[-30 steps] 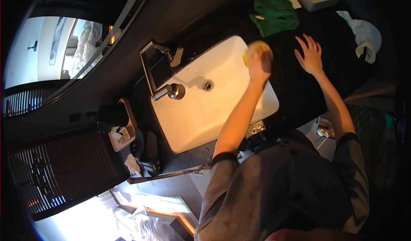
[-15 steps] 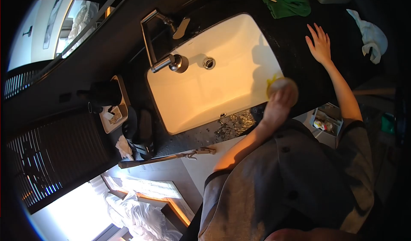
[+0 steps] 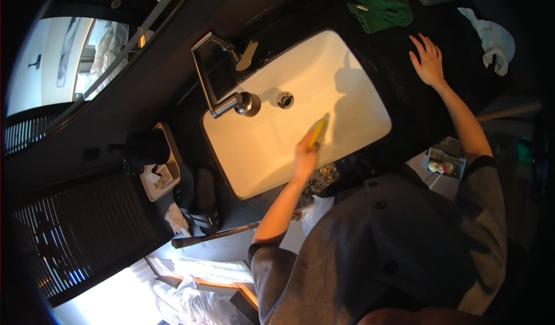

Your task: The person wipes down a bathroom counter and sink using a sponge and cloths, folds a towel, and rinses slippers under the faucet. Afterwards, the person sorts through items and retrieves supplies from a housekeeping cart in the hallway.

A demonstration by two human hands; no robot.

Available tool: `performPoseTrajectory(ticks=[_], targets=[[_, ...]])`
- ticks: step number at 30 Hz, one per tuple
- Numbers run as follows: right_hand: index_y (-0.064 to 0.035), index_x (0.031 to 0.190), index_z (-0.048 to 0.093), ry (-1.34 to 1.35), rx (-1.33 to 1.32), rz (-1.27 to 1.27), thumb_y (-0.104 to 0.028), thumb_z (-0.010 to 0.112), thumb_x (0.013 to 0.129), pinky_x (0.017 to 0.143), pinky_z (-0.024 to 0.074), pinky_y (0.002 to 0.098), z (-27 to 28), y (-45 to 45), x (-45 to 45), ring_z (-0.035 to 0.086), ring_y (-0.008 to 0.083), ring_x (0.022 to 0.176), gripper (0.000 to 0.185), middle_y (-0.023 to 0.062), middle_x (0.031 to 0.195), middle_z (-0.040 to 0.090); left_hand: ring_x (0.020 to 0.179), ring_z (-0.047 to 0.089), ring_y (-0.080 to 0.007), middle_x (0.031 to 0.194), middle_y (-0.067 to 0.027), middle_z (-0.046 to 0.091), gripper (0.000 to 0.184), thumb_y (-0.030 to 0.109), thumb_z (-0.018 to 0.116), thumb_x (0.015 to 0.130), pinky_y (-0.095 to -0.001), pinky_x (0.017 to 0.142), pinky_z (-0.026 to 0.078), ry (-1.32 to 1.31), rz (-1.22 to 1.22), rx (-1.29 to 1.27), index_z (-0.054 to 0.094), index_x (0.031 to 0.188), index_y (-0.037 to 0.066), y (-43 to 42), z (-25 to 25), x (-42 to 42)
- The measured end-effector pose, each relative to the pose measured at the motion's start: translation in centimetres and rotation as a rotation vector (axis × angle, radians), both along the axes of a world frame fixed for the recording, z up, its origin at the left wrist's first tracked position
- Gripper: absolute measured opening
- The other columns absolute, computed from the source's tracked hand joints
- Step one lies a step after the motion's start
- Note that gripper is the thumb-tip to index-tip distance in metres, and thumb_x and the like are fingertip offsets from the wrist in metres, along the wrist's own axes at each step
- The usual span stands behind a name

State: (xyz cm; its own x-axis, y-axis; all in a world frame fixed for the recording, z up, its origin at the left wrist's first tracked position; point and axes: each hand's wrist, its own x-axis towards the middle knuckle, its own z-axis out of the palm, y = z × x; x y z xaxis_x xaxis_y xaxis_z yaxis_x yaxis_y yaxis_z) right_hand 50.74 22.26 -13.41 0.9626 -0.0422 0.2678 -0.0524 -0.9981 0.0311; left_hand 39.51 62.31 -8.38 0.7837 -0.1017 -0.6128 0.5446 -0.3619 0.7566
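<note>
while the right hand (image 3: 429,65) lies on the dark surface (image 3: 407,108) with its fingers loosely spread and grasping nothing, near a green cloth (image 3: 383,6), the left hand (image 3: 305,156) grips a yellow sponge (image 3: 316,134) in its fingers, within the white sink (image 3: 260,166), apart from the drain (image 3: 285,100) and the metal faucet (image 3: 225,105).

Place: a washroom is shown; whether it belongs to a home or a hotel cannot be told.
Basin: a white sink (image 3: 254,151) is set into a dark counter (image 3: 399,73) and is served by a metal tap (image 3: 200,73).
Mirror: a pale wall (image 3: 52,59) is reflected in a curved mirror (image 3: 92,7).
Beyond: rumpled white fabric (image 3: 193,305), like bedding, is seen in bright light.
</note>
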Motion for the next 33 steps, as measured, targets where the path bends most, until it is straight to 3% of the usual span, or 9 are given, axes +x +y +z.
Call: performPoseTrajectory(ticks=[3,5,7,12,18,21,24,26,33], targets=[[-0.022,0.131,0.032,0.017,0.016,-0.006,-0.038,0.039,0.087,0.103,0.0164,0.0456,0.3,0.1,0.2,0.024,0.0269,0.127,0.046,0.0092,0.134,0.029,0.125,0.028,-0.0229,0.133,-0.0161,0.032,0.054,0.001,0.046,0.079,-0.0329,0.101,0.023,-0.197,-0.185,-0.433,0.03,0.13,0.002,-6.9,-12.0,0.5],[-0.0226,0.13,0.033,0.02,0.029,-0.01,-0.037,0.04,0.087,0.103,0.0162,0.0453,0.6,0.2,0.1,0.024,0.0268,0.126,0.047,0.0086,0.134,0.029,0.127,0.024,-0.0289,0.136,-0.0206,0.025,0.057,0.006,0.047,0.079,-0.037,0.104,0.019,-0.246,-0.23,-0.228,0.026,0.131,-0.001,-10.5,-16.0,1.9],[-0.0226,0.131,0.033,0.033,0.041,-0.023,-0.036,0.041,0.087,0.103,0.0161,0.0443,1.0,0.4,0.3,0.024,0.0263,0.126,0.047,0.0078,0.135,0.029,0.126,0.025,-0.034,0.134,-0.0243,0.027,0.057,0.009,0.048,0.078,-0.0386,0.105,0.017,-0.459,-0.415,0.381,0.028,0.129,-0.003,-14.0,-13.6,6.5],[-0.0234,0.13,0.032,0.032,0.036,-0.004,-0.036,0.041,0.086,0.103,0.0146,0.044,0.8,0.2,0.2,0.023,0.0249,0.127,0.047,0.0077,0.135,0.028,0.121,0.029,-0.0355,0.129,-0.0251,0.03,0.047,0.011,0.042,0.082,-0.0392,0.099,0.029,-0.965,-0.174,0.211,0.033,0.126,-0.003,-11.7,-16.5,17.2],[-0.0237,0.131,0.032,0.034,0.037,-0.014,-0.037,0.041,0.086,0.103,0.0142,0.0443,0.6,0.3,0.5,0.023,0.025,0.127,0.047,0.0072,0.136,0.027,0.122,0.028,-0.037,0.131,-0.0194,0.032,0.041,0.011,0.046,0.082,-0.0448,0.101,0.023,-0.758,-0.74,0.302,0.042,0.121,0.002,1.9,-15.3,4.9],[-0.0234,0.131,0.032,0.036,0.033,-0.013,-0.036,0.041,0.086,0.103,0.0144,0.0444,0.8,0.4,-0.1,0.024,0.025,0.127,0.047,0.0076,0.135,0.028,0.122,0.027,-0.0385,0.132,-0.0182,0.031,0.039,0.01,0.047,0.082,-0.0465,0.102,0.02,-0.996,-1.037,0.439,0.044,0.12,0.002,4.5,-16.0,8.3],[-0.0236,0.13,0.034,0.007,0.037,-0.01,-0.035,0.042,0.086,0.103,0.0161,0.0438,0.7,0.3,0.3,0.025,0.0252,0.126,0.046,0.0073,0.135,0.029,0.122,0.024,-0.0393,0.135,-0.0202,0.025,0.048,0.011,0.052,0.079,-0.0462,0.1,0.022,-0.945,-0.48,-0.034,0.038,0.123,-0.002,-6.3,-18.2,13.1],[-0.0239,0.13,0.035,0.014,0.025,-0.026,-0.034,0.043,0.086,0.102,0.0168,0.0433,0.5,0.1,0.6,0.026,0.0252,0.126,0.046,0.0067,0.135,0.03,0.119,0.029,-0.0393,0.136,-0.019,0.026,0.051,0.011,0.055,0.077,-0.0431,0.1,0.024,-1.249,-0.302,-0.042,0.038,0.124,0.002,-10.5,-16.1,18.8],[-0.025,0.131,0.033,-0.005,0.021,0.036,-0.039,0.038,0.088,0.104,0.0148,0.0434,-0.3,-0.6,-0.1,0.025,0.0244,0.127,0.046,0.0052,0.136,0.029,0.11,0.042,-0.0194,0.125,-0.0027,0.044,0.043,0.025,0.054,0.077,-0.0373,0.091,0.032,-1.211,-0.894,0.849,0.048,0.117,0.011,5.1,-13.9,19.2]])
